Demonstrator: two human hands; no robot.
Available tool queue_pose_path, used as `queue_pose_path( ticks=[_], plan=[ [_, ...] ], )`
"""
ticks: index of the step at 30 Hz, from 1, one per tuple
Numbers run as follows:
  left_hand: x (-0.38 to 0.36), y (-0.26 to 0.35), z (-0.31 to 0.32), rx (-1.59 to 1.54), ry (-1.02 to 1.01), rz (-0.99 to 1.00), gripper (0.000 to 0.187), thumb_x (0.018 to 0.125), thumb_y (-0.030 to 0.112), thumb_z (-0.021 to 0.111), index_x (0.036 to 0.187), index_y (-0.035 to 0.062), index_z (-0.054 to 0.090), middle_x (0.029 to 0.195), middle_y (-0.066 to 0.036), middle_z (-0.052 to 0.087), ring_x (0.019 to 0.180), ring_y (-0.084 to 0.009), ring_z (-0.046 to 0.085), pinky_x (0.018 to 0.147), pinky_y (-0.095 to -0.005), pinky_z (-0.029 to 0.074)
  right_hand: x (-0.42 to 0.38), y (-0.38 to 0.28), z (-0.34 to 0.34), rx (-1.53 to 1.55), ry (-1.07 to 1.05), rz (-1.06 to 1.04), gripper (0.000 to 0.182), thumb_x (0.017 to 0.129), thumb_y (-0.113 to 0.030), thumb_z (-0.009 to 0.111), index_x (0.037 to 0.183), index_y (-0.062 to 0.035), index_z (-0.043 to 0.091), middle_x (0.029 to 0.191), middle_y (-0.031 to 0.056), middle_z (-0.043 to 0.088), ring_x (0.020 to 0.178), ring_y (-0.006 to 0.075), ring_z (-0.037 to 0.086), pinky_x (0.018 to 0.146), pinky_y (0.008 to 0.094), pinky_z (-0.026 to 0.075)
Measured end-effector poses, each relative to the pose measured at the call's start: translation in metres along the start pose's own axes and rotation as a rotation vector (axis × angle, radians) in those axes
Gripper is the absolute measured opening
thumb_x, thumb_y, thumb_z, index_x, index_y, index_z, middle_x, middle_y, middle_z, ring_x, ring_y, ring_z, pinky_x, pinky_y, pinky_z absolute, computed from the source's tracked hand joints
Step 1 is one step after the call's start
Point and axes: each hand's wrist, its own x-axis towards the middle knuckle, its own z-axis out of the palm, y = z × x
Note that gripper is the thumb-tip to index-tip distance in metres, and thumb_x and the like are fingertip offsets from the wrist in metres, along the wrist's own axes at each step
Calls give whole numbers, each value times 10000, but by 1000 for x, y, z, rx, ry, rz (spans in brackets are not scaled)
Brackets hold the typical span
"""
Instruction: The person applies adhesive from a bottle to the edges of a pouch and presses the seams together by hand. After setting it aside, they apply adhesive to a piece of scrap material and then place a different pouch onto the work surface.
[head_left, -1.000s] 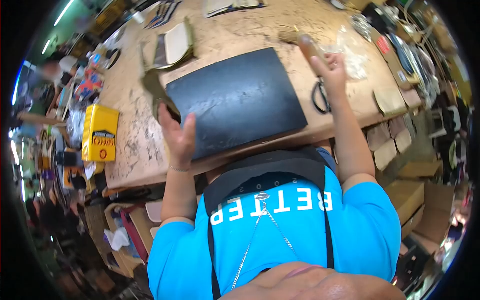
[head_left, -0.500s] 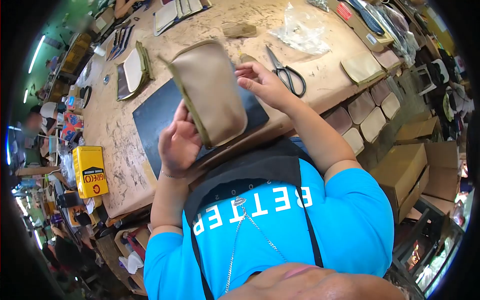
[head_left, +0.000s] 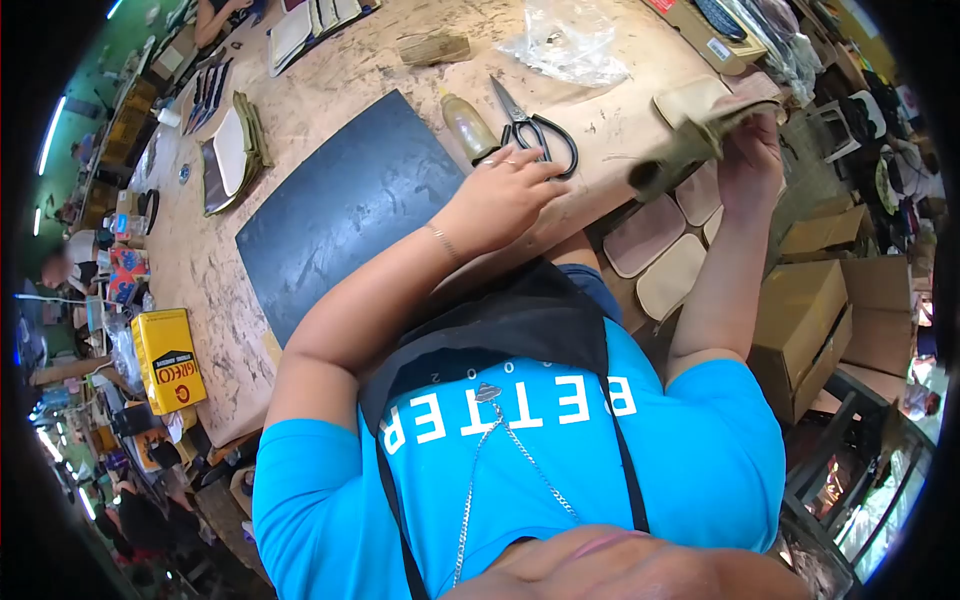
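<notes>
My right hand (head_left: 755, 160) is at the right edge of the table, its fingers closed on a beige-and-olive panel piece (head_left: 690, 145). That piece is seen nearly edge-on and smeared by motion. It overlaps a stack of beige panels (head_left: 685, 98) at the table edge. My left hand (head_left: 505, 200) reaches across, palm down with fingers apart, and its fingertips overlap the black handles of the scissors (head_left: 512, 105). Beside the scissors lies an olive-tinted bottle (head_left: 465, 125) with a yellowish tip. A dark flat mat (head_left: 345, 210) lies to the left of that hand.
Crumpled clear plastic (head_left: 565, 45) and a brown block (head_left: 435, 48) lie farther back. Another olive-edged stack (head_left: 232, 155) sits at left, near a yellow adhesive tin (head_left: 168, 360). Beige panels (head_left: 670, 275) rest below the right table edge, with cardboard boxes (head_left: 800, 330) beyond.
The panel piece has gone from above the mat to the right table edge, out of my left hand and into my right. My left hand has moved right, to the scissors.
</notes>
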Motion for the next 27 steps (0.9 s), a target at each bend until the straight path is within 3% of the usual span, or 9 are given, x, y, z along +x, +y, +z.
queue_pose_path(
  ticks=[2, 6, 9, 11, 13, 14, 19, 24, 27],
  plan=[
    [18, -7, 23, 257, 36, 139, 426, 926, 186, 539, 1348, 208, 588, 1436, -27, 534, 1391, -257, 444, 1179, -548, 276, -1, -6, -16, -96, -107, 66, 285, 874, 48, 512, 1116, -18, 649, 1049, 74, 655, 1010, 169, 594, 937, 304, 441],
    [41, -28, 44, 385, -52, -60, 439, 954, 164, 472, 1362, 288, 576, 1473, 33, 491, 1445, -260, 368, 1188, -645, 143, -4, 14, -46, -492, -167, 249, 307, 867, 9, 431, 1051, -25, 674, 952, -13, 620, 893, 78, 535, 819, 220, 416],
    [50, -40, 39, 500, -53, -193, 421, 961, 188, 467, 1349, 293, 591, 1502, 30, 468, 1466, -264, 339, 1195, -636, 128, -17, 38, -1, -726, -138, 276, 275, 874, -18, 438, 1025, -18, 668, 834, -51, 551, 781, 44, 493, 709, 223, 423],
    [43, -47, 38, 481, 58, -187, 378, 954, 244, 534, 1321, 286, 616, 1538, 22, 434, 1494, -272, 283, 1194, -644, 109, -15, 52, 17, -924, -373, 332, 170, 820, -24, 433, 848, -30, 601, 772, 21, 545, 778, 142, 541, 724, 279, 447],
    [32, -44, 27, 436, 155, -190, 372, 949, 269, 568, 1317, 282, 621, 1548, 18, 425, 1501, -273, 264, 1191, -651, 102, -10, 72, 40, -1312, -631, -35, 141, 794, -43, 460, 804, -36, 600, 757, 89, 610, 757, 258, 569, 712, 344, 468],
    [23, -41, 18, 417, 207, -243, 369, 935, 287, 620, 1303, 281, 634, 1547, 8, 429, 1505, -287, 246, 1199, -622, 104, -10, 82, 52, -1395, -729, -22, 116, 773, -81, 504, 766, -54, 617, 815, 130, 657, 820, 338, 585, 760, 420, 467],
    [-63, -72, -23, 406, 422, -493, 347, 928, 263, 653, 1275, 273, 656, 1561, -38, 414, 1493, -359, 248, 1203, -547, 150, -12, 136, 54, -1635, -962, 50, 191, 799, -168, 553, 847, -119, 731, 937, 71, 721, 989, 277, 620, 914, 477, 423],
    [-188, -124, -35, 566, 468, -771, 417, 908, 291, 669, 1317, 225, 622, 1561, -64, 404, 1466, -388, 282, 1187, -582, 179, 6, 152, 40, -1633, -1109, 3, 205, 809, -172, 554, 905, -120, 729, 972, 51, 708, 1067, 265, 585, 943, 461, 419],
    [-233, -139, -27, 530, 589, -914, 430, 906, 303, 675, 1317, 191, 622, 1539, -115, 427, 1450, -401, 299, 1191, -554, 201, 9, 157, 38, -1724, -942, 0, 235, 806, -162, 563, 985, -117, 709, 1053, 62, 680, 1061, 268, 581, 956, 467, 418]
  ],
)
